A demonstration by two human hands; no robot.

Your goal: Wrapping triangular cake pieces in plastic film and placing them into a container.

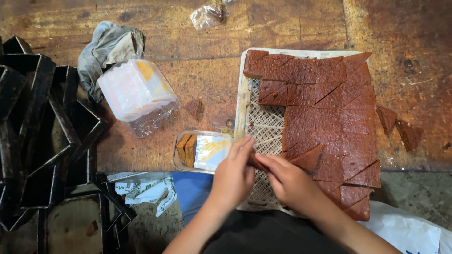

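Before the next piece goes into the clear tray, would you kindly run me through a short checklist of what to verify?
1. Piece held: left hand and right hand together hold a brown cake piece: ok.
2. Clear tray has room: two pieces at its left end, the rest is free: ok.
3. Tray within reach: just left of the hands: ok.
4. Supply: many cut triangles on the white mesh rack: ok.
5. Spare trays: wrapped stack nearby: ok.
6. Strays: loose piece on the table: not ok.
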